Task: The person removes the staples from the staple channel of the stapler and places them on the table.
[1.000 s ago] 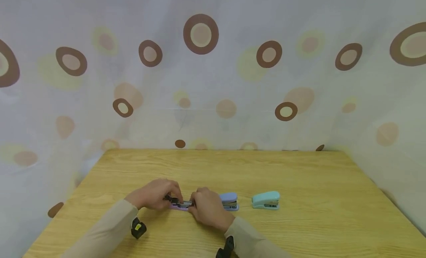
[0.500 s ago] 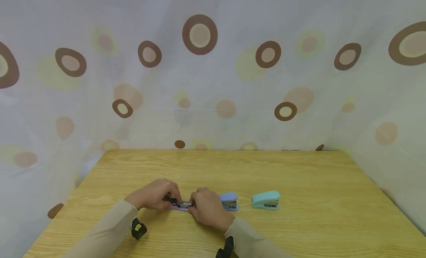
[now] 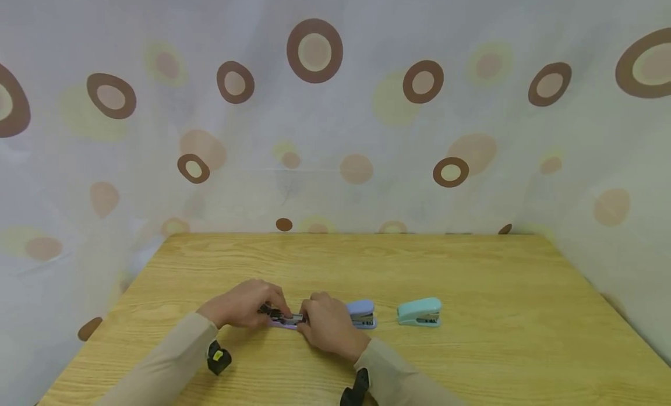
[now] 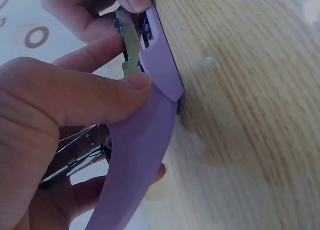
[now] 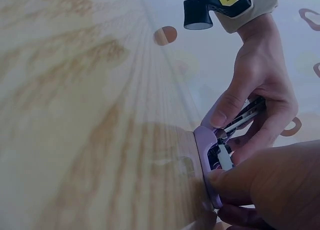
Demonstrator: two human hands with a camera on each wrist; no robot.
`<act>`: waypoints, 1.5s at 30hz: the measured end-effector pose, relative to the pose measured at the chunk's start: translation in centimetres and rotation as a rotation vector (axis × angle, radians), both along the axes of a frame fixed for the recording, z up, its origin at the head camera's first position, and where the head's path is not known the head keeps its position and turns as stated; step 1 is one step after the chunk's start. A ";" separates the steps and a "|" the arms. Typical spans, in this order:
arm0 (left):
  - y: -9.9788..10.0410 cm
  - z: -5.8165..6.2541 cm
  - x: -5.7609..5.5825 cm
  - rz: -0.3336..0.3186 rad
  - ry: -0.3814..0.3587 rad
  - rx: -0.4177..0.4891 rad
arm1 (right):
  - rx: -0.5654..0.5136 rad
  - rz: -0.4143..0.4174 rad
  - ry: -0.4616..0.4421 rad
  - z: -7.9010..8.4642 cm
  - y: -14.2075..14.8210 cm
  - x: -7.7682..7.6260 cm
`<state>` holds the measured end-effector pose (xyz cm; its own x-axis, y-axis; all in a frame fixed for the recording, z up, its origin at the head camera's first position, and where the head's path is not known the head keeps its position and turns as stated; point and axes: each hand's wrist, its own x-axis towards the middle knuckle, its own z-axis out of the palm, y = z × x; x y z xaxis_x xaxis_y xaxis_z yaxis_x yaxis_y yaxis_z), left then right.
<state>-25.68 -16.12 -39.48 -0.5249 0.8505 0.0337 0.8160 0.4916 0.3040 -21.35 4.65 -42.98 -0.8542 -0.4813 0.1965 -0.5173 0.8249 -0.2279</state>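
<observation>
Purple stapler (image 4: 142, 145), one, opened out, on wooden table (image 3: 472, 359): left hand (image 3: 249, 304) grips it near the hinge, right hand (image 3: 330, 327) pinches its base end; blue stapler (image 3: 360, 308), one, beside right hand; turquoise stapler (image 3: 418, 308), one, farther right

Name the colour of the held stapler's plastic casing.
Light purple; the stapler casing shows best in the left wrist view.

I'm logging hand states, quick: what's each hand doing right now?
Left hand: closed, holding the opened purple stapler.
Right hand: closed, pinching the same stapler's other end.
</observation>
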 end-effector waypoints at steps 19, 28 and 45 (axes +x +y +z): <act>0.7 1.1 -0.8 0.002 -0.138 -0.111 | -0.007 0.022 0.010 0.0 0.2 0.1; 1.4 1.5 -1.6 0.004 -0.255 -0.154 | -0.020 0.030 0.022 -0.2 0.2 -0.1; 1.2 1.2 -1.4 0.017 -0.233 -0.116 | 0.001 0.028 0.024 -0.3 0.0 -0.3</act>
